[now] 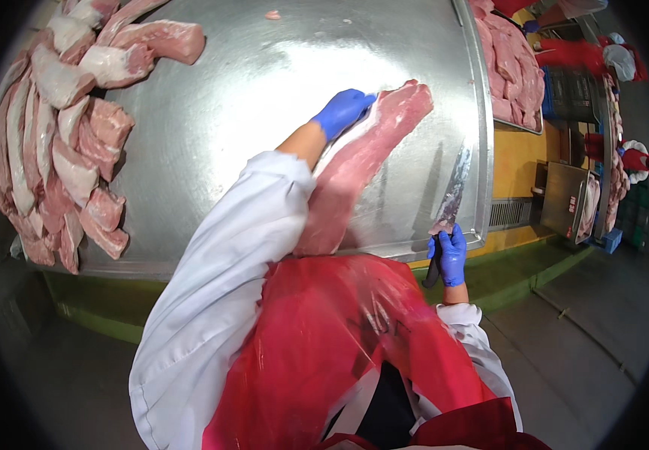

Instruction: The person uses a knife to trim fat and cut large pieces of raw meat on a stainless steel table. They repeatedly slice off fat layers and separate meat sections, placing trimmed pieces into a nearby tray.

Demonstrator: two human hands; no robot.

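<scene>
Our left hand (343, 111) lies flat with fingers spread on the long meat piece (362, 165) in the middle of the metal table (249, 82); our right hand (450, 256) is closed around the knife (448, 202) at the table edge.

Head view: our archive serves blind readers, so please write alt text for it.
A blue-gloved left hand rests on a long cut of raw meat on a steel table; the right hand grips a knife. More cuts are piled at left.

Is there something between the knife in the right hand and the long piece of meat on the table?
Nothing visible. The knife in the right hand lies over bare steel table beside the long meat piece, which the left hand touches at its far end.
</scene>
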